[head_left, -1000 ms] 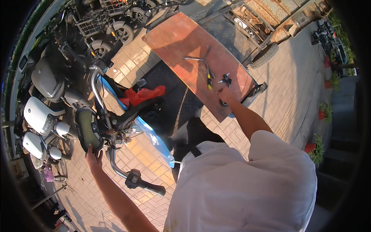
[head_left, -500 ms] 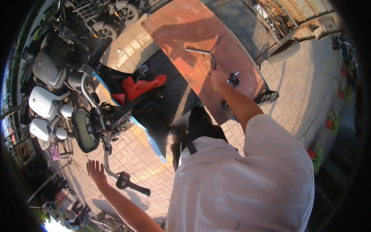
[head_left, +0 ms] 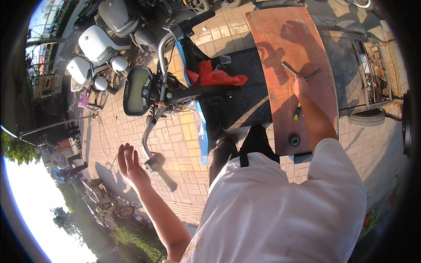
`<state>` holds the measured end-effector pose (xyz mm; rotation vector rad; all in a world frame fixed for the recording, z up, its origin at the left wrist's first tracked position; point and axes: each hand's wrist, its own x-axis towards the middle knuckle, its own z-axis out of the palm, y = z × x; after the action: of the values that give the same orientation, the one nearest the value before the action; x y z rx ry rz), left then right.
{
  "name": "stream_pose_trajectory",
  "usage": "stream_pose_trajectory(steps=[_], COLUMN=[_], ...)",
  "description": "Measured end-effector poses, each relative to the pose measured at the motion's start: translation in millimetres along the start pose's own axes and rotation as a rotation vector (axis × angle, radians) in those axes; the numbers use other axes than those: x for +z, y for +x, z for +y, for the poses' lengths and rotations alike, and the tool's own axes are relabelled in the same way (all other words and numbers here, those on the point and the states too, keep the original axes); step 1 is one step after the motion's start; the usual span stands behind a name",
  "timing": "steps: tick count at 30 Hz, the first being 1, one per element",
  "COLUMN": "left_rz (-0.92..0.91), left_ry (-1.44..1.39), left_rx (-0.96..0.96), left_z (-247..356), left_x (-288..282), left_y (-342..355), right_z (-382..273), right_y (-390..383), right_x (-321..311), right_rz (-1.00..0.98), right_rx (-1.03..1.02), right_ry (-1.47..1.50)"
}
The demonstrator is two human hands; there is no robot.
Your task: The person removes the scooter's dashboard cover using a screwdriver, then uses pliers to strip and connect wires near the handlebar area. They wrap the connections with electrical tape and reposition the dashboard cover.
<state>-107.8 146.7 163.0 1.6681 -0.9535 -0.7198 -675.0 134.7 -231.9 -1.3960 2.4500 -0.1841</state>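
My right hand (head_left: pixel 300 87) is closed around a metal Y-shaped three-way socket wrench (head_left: pixel 289 69) on a reddish board (head_left: pixel 276 57). Two of the wrench's arms stick out past my fingers; the third is covered by the hand. Close to my right forearm lies a small yellow and black object (head_left: pixel 297 112), partly hidden, and nearer me a round black piece (head_left: pixel 294 140). My left hand (head_left: pixel 133 170) is raised in the air, fingers stretched and empty. It is left of a handlebar grip (head_left: pixel 165 179) and apart from it.
The handlebar carries a display (head_left: pixel 138 91) and belongs to a vehicle with a dark floor (head_left: pixel 245 65), where a red plastic bag (head_left: pixel 219 75) lies. White scooters (head_left: pixel 96 44) stand at the far left. A rusty metal frame with a tyre (head_left: pixel 367 118) is at the right.
The whole view has swung, so the board and vehicle appear turned. My right hand, before at one arm's end, is now nearer the wrench's middle. My left hand stays raised and open.
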Motion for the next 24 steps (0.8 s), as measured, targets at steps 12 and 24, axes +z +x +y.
stream_pose_trajectory(steps=[12, 24], left_rz=[-0.669, -0.546], left_ry=[-0.379, -0.767], left_rx=[-0.791, -1.163], left_z=[-64, -100], left_x=[154, 229], left_y=[-94, -94], right_z=[0, -221], right_y=[18, -161], right_x=[-10, -139], right_rz=[-0.028, -0.144], right_rx=[-0.08, -0.82], right_ry=[0.07, 0.704])
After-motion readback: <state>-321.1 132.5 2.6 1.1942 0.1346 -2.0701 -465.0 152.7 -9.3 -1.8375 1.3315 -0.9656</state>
